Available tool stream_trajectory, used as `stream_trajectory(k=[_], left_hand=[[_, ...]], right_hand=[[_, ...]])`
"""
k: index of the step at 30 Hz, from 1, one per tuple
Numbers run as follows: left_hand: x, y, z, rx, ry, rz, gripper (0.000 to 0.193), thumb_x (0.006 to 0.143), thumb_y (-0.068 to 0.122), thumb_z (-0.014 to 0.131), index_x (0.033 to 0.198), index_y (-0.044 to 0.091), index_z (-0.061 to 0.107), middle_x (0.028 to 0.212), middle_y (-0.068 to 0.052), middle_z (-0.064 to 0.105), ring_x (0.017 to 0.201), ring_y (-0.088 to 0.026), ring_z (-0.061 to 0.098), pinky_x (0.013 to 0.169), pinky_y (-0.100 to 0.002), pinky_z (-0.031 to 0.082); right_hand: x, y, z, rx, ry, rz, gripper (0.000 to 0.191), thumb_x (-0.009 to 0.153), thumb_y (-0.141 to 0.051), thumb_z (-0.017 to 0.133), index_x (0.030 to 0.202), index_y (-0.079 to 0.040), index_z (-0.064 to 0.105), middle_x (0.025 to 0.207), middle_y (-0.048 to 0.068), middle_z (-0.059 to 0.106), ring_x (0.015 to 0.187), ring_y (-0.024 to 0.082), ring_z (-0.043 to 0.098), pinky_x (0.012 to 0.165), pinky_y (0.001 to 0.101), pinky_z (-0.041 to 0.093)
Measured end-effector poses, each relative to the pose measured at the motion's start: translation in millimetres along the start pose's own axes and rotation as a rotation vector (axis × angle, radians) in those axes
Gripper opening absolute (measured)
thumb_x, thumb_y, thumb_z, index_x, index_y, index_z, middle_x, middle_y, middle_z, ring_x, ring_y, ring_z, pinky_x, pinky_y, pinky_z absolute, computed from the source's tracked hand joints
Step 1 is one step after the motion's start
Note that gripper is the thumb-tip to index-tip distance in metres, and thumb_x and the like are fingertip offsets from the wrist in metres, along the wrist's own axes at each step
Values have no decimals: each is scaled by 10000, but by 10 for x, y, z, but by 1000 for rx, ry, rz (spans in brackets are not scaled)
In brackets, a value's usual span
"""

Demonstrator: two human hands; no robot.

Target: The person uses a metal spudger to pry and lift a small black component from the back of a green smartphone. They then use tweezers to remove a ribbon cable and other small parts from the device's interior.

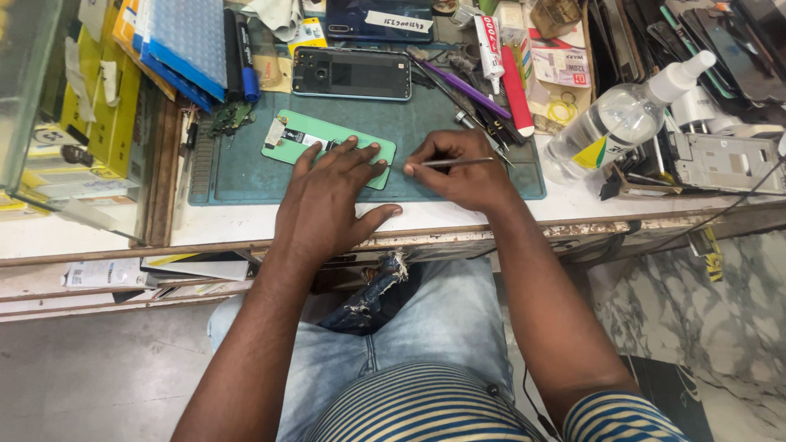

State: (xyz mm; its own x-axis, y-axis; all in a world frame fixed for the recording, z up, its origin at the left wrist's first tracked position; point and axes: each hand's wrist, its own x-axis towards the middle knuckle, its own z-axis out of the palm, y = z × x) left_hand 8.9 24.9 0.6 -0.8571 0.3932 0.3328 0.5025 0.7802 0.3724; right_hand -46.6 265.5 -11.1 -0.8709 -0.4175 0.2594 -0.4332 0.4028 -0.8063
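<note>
We see yellow boxes [106, 106] stacked at the far left, and a blue-edged pack [184, 45] leaning beside them. A white label strip [399, 21] lies on a dark phone [378, 18] at the far middle. A yellow-and-blue label [595, 152] wraps the clear bottle [620, 121] on the right.

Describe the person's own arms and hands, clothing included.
Both arms are bare from the short sleeves down. The left hand and right hand wear no gloves, rings or watch. The shirt sleeves are striped dark blue and cream, matching the shirt.
</note>
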Motion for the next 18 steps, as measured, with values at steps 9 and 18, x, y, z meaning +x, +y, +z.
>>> stream_trajectory(k=[9,18], left_hand=[[4,-13,8,15,-4,0,582,796,517,786,1220,123,723,1441,-45,604,1412,-253,462,1177,-538,254],[-3,-8,5,13,-1,-3,588,799,517,786,1226,119,719,1439,-48,605,1410,-254,462,1175,-537,256]], right_hand=[[14,80,21,7,1,17,130,874,-110,825,874,-24,728,858,47,774,758,65,677,655,246,535],[12,56,11,22,-50,-40,138,873,-109,827,867,-17,723,863,56,769,777,85,704,680,253,554]])
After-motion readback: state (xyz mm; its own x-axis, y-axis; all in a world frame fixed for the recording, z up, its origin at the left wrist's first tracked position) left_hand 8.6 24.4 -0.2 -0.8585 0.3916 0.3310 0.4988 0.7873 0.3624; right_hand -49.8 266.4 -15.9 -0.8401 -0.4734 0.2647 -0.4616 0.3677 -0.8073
